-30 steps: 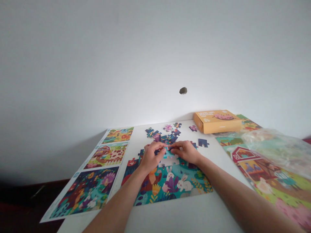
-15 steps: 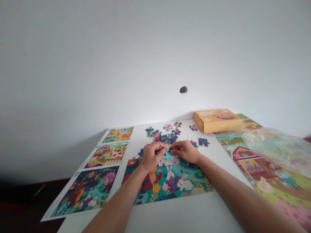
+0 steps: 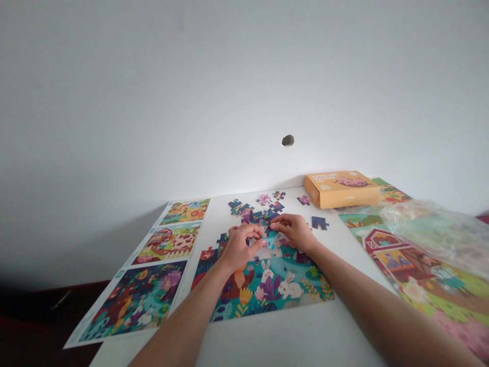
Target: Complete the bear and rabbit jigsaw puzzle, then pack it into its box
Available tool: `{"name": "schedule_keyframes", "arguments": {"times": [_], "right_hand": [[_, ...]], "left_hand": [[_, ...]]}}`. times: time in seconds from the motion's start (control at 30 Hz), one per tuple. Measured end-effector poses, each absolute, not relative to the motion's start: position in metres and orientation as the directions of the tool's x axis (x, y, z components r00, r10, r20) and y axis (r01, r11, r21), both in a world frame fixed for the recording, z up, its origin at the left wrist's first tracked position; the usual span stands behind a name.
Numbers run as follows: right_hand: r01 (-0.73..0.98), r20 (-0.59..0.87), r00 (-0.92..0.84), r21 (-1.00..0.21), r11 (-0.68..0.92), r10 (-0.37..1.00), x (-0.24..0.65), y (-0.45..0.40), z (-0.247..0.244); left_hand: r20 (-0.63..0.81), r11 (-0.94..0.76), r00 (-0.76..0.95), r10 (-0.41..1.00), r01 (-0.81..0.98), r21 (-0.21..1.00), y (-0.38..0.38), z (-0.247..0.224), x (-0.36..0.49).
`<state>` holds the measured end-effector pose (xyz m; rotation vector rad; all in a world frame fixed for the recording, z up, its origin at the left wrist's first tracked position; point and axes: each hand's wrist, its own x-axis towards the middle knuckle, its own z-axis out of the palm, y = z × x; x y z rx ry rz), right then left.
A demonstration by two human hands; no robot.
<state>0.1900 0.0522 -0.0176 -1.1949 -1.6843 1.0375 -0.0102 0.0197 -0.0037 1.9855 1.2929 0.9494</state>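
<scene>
A partly joined jigsaw puzzle point(image 3: 275, 295) lies on the white table, showing white rabbits, purple leaves and yellow flowers on teal. Over its upper middle, my left hand point(image 3: 243, 245) is closed in a pinch on a small teal puzzle piece point(image 3: 266, 241), mostly covered by the fingertips. My right hand point(image 3: 294, 232) is just right of it and slightly farther back, thumb and forefinger pinched at a dark puzzle piece point(image 3: 269, 229) near the puzzle's far edge. Several loose puzzle pieces point(image 3: 246, 215) lie heaped behind both hands.
Single loose pieces point(image 3: 320, 223) lie to the right. A yellow puzzle box point(image 3: 344, 189) stands at the back right, against the wall. Beside it are a farm picture puzzle point(image 3: 420, 270) and a clear plastic bag point(image 3: 431, 229). A printed picture sheet point(image 3: 133, 300) overhangs the left table edge.
My right hand has shifted slightly back, away from the left fingertips, toward the loose pieces. The left hand has stayed nearly in place, its fingertips a little nearer me.
</scene>
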Motion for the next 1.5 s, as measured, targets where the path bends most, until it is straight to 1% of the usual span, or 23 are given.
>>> {"name": "schedule_keyframes", "arguments": {"times": [0.07, 0.2, 0.27, 0.47, 0.6, 0.7, 0.77, 1.13, 1.37, 1.5], "right_hand": [[0.298, 0.157, -0.224, -0.929, 0.221, 0.962, 0.190, 0.052, -0.018], [0.292, 0.223, -0.244, -0.911, 0.290, 0.944, 0.191, 0.051, -0.019], [0.300, 0.233, -0.265, -0.902, 0.309, 0.936, 0.192, 0.051, -0.019], [0.414, 0.260, -0.316, -0.828, 0.379, 0.913, 0.194, 0.052, -0.018], [0.517, 0.289, -0.370, -0.725, 0.454, 0.883, 0.195, 0.050, -0.013], [0.575, 0.294, -0.399, -0.658, 0.487, 0.869, 0.195, 0.048, -0.010], [0.586, 0.293, -0.413, -0.640, 0.498, 0.862, 0.195, 0.048, -0.008], [0.564, 0.249, -0.447, -0.667, 0.487, 0.859, 0.195, 0.045, -0.007], [0.506, 0.214, -0.429, -0.747, 0.430, 0.877, 0.196, 0.046, -0.009], [0.496, 0.219, -0.414, -0.760, 0.420, 0.884, 0.197, 0.047, -0.008]], "left_hand": [[0.237, -0.352, 0.276, 0.931, 0.513, 0.783, 0.019, -0.003, -0.010], [0.217, -0.332, 0.273, 0.937, 0.514, 0.791, 0.019, -0.002, -0.011], [0.211, -0.333, 0.283, 0.936, 0.510, 0.793, 0.019, -0.002, -0.011], [0.253, -0.362, 0.270, 0.929, 0.520, 0.774, 0.019, -0.003, -0.011], [0.310, -0.388, 0.234, 0.921, 0.592, 0.706, 0.020, -0.003, -0.011], [0.322, -0.413, 0.263, 0.909, 0.668, 0.620, 0.019, -0.002, -0.010], [0.315, -0.428, 0.294, 0.903, 0.696, 0.577, 0.018, -0.002, -0.009], [0.293, -0.457, 0.353, 0.889, 0.740, 0.494, 0.019, -0.006, -0.008], [0.287, -0.454, 0.353, 0.891, 0.733, 0.507, 0.018, -0.004, -0.007], [0.292, -0.452, 0.347, 0.891, 0.732, 0.510, 0.018, -0.004, -0.007]]}}
